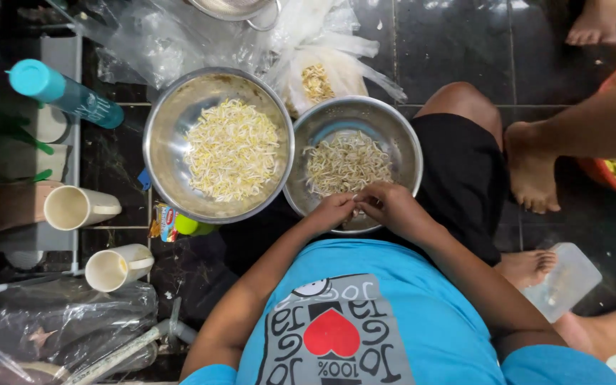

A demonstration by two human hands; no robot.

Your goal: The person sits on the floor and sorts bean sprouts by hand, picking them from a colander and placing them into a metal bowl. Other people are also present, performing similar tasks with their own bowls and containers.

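Sprouts (347, 162) (in bowl (401, 128)), beyond right hand (391, 205)

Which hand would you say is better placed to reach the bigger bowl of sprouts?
Probably the left hand: it is on the same side as the bigger bowl, nearer its rim, while the right hand would have to cross over it.

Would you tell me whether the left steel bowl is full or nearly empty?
Partly full: the left steel bowl holds a mound of bean sprouts, with bare walls around it.
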